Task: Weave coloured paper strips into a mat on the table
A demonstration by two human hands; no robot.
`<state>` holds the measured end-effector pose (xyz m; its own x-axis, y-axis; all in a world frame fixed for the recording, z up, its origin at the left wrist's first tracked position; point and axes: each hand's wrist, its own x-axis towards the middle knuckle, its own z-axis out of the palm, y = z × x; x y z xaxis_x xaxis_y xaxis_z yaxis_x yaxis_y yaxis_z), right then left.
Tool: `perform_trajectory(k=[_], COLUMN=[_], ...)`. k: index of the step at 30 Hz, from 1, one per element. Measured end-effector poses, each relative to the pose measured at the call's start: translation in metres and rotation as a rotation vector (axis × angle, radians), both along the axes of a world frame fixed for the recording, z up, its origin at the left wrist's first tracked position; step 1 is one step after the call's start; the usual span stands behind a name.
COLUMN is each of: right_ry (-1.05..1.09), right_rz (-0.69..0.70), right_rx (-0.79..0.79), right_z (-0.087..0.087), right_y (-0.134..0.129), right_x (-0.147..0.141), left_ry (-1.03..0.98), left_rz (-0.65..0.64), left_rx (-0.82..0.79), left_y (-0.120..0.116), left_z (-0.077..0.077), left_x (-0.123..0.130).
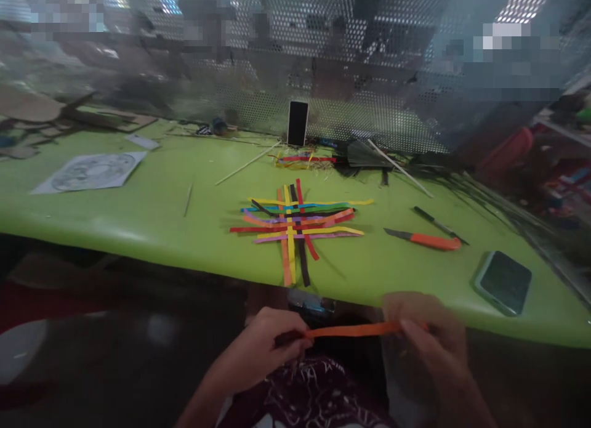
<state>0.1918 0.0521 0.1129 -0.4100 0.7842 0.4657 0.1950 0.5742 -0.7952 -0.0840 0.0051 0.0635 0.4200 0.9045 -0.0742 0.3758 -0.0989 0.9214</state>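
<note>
An orange strip (353,331) stretches nearly level between my two hands, in front of the table edge and above my lap. My left hand (272,339) pinches its left end; a dark bit shows between those fingers, too dim to name. My right hand (427,329), slightly blurred, is closed on the right end. Beyond them on the table lies a loose weave of coloured strips (290,222). Orange, yellow, black and red strips run toward me, crossed by several sideways ones in yellow, blue, purple, red and other colours.
On the green table (184,249), an orange-handled knife (434,241), a dark pen-like tool (431,217) and a phone (503,283) lie at right. Another phone (298,123) leans against the perforated screen (392,77), behind scattered strips (307,159). A printed sheet (95,171) lies left.
</note>
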Motion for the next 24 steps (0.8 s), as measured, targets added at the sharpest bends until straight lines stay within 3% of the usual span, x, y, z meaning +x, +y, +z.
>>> perform_trajectory(k=[3, 5, 8, 12, 17, 21, 24], right_ry=[0.241, 0.135, -0.04, -0.074, -0.204, -0.229, -0.187], right_rz=[0.029, 0.069, 0.139, 0.18, 0.117, 0.0, -0.069], right_rx=[-0.116, -0.202, -0.313, -0.373, -0.295, -0.147, -0.042], right_z=[-0.014, -0.024, -0.037, -0.042, -0.037, -0.034, -0.033], right_y=[0.001, -0.003, -0.015, -0.031, -0.033, -0.024, -0.017], right_x=[-0.001, -0.013, -0.038, -0.055, -0.046, -0.042, -0.042], left_ry=[-0.136, -0.186, -0.129, -0.166, -0.17, -0.159, -0.269], left_rz=[0.022, -0.016, -0.1, -0.217, -0.221, -0.188, -0.116], left_rx=[-0.158, -0.196, -0.093, 0.033, 0.021, 0.028, -0.089], left_y=[-0.007, -0.007, 0.0, 0.008, 0.01, 0.012, 0.015], left_z=[-0.002, 0.003, 0.015, 0.023, 0.018, 0.011, 0.007], left_x=[0.01, 0.018, 0.026, 0.027, 0.027, 0.024, 0.017])
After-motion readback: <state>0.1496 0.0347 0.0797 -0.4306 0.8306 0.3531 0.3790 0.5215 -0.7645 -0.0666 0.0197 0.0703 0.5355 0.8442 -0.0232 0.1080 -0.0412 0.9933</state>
